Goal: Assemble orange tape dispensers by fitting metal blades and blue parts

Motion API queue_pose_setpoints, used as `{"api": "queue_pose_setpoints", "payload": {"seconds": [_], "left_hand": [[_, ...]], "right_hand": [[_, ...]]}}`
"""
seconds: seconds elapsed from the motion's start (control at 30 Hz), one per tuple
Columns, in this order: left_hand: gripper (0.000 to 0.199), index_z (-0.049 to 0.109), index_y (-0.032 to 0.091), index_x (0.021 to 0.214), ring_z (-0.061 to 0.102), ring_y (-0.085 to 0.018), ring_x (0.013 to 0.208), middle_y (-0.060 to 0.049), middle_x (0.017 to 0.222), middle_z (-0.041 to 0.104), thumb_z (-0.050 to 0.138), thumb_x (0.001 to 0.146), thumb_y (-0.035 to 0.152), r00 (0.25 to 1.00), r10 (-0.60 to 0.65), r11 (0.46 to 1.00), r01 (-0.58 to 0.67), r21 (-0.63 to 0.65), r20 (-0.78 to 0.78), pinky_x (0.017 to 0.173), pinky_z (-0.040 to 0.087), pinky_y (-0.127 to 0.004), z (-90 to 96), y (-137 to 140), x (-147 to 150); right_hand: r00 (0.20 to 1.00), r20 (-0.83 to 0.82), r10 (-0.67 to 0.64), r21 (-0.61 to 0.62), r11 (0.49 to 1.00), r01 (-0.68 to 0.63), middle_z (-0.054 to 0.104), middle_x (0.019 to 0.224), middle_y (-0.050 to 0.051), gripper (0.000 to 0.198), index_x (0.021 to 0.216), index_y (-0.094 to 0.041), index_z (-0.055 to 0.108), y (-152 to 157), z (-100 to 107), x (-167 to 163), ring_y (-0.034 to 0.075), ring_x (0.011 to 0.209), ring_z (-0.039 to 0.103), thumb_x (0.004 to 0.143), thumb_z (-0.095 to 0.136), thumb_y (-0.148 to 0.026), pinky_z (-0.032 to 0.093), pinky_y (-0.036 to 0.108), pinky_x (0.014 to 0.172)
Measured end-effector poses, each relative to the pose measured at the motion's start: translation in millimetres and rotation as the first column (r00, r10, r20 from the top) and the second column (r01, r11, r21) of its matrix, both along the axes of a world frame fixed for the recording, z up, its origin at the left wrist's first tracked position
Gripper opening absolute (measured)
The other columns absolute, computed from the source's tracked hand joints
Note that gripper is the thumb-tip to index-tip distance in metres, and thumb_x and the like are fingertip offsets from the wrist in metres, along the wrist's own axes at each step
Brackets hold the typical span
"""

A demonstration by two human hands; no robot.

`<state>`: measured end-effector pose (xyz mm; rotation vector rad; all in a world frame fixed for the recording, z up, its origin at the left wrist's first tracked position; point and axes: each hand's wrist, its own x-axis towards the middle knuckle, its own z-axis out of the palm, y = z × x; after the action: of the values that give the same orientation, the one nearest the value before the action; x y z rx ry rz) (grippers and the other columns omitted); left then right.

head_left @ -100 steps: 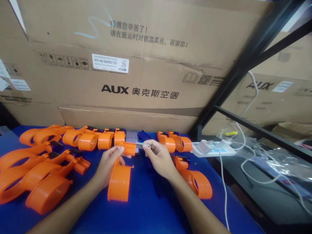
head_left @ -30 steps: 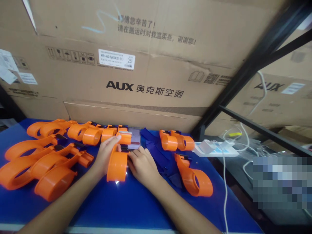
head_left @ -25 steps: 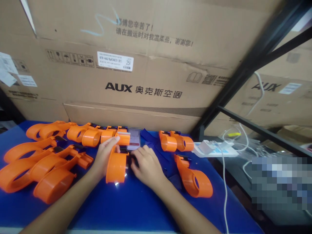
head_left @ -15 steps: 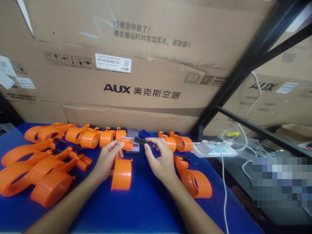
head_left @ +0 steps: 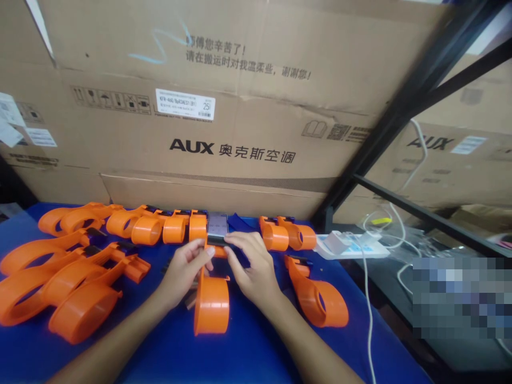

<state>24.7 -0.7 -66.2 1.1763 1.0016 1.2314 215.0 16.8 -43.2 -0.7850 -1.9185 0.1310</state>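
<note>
Over the middle of the blue table, my left hand point(head_left: 187, 271) is closed on an orange plastic tape dispenser point(head_left: 214, 308). Its wide ring hangs toward me and its short crosspiece points away. A black cylindrical piece point(head_left: 216, 241) lies along that crosspiece. My right hand point(head_left: 253, 266) is closed around the right end of the black piece, fingertips pressed against it. Whether the black piece is seated cannot be made out. Just beyond the crosspiece lies a phone point(head_left: 218, 223) with its screen lit. Something brownish and blurred shows beneath my left hand.
Several similar orange dispensers point(head_left: 84, 312) with dark pieces crowd the left side, and more line the back. A single dispenser point(head_left: 328, 303) lies to my right. A white power strip point(head_left: 362, 246) with cables sits at the right edge. A large cardboard box point(head_left: 240, 106) stands behind the table.
The black piece has come from beside the crosspiece onto it. The dispenser has shifted slightly right and nearer to me, and my right hand has moved in closer.
</note>
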Motion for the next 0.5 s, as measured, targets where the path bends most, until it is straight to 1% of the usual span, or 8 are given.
{"api": "queue_pose_setpoints", "payload": {"seconds": [0.13,0.23,0.3,0.4,0.5], "left_hand": [[0.033,0.065,0.019,0.104,0.056,-0.012,0.058,0.001,0.073,0.063,0.070,0.088,0.049,1.000,-0.022,1.000,0.022,0.009,0.008,0.055,0.041,-0.023,-0.8,-0.6,-0.3],[0.031,0.065,0.019,0.100,0.057,-0.012,0.057,0.000,0.074,0.064,0.069,0.088,0.047,0.999,-0.038,0.999,0.037,0.011,0.037,0.055,0.042,-0.022,-1.5,0.6,-0.8],[0.030,0.065,0.018,0.097,0.058,-0.012,0.055,0.000,0.074,0.065,0.070,0.088,0.046,0.997,-0.040,0.999,0.041,-0.015,0.064,0.055,0.043,-0.023,-2.6,2.1,-1.2],[0.031,0.064,0.017,0.090,0.059,-0.013,0.052,-0.001,0.070,0.065,0.070,0.085,0.047,0.993,-0.026,0.996,0.037,-0.085,0.117,0.052,0.044,-0.023,-4.2,4.4,-1.0],[0.035,0.064,0.017,0.083,0.057,-0.013,0.045,0.000,0.062,0.063,0.073,0.082,0.050,0.987,0.030,0.989,-0.007,-0.148,0.155,0.046,0.043,-0.024,-2.7,6.0,-0.5]], "right_hand": [[0.999,-0.034,0.021,0.002,1.000,-0.021,0.073,0.112,0.009,0.021,0.113,-0.024,0.069,-1.2,0.2,-1.8,0.024,0.105,0.068,0.095,0.063,-0.014,0.056,0.045,0.094],[0.996,-0.077,0.052,-0.020,0.998,-0.054,0.071,0.114,0.010,0.022,0.113,-0.023,0.069,-2.2,-2.4,-4.2,0.023,0.107,0.068,0.095,0.062,-0.013,0.058,0.041,0.093],[0.993,-0.091,0.077,-0.031,0.996,-0.081,0.070,0.116,0.010,0.023,0.114,-0.023,0.070,-2.9,-4.9,-6.0,0.022,0.109,0.068,0.096,0.062,-0.012,0.058,0.038,0.093],[0.991,-0.064,0.120,-0.048,0.991,-0.123,0.069,0.118,0.010,0.028,0.120,-0.024,0.069,-4.4,-6.2,-7.7,0.021,0.111,0.067,0.096,0.061,-0.012,0.058,0.037,0.094],[0.983,-0.016,0.182,-0.093,0.979,-0.182,0.067,0.126,0.009,0.032,0.125,-0.026,0.067,-6.3,-3.5,-7.9,0.021,0.117,0.065,0.098,0.058,-0.013,0.055,0.038,0.100]]}}
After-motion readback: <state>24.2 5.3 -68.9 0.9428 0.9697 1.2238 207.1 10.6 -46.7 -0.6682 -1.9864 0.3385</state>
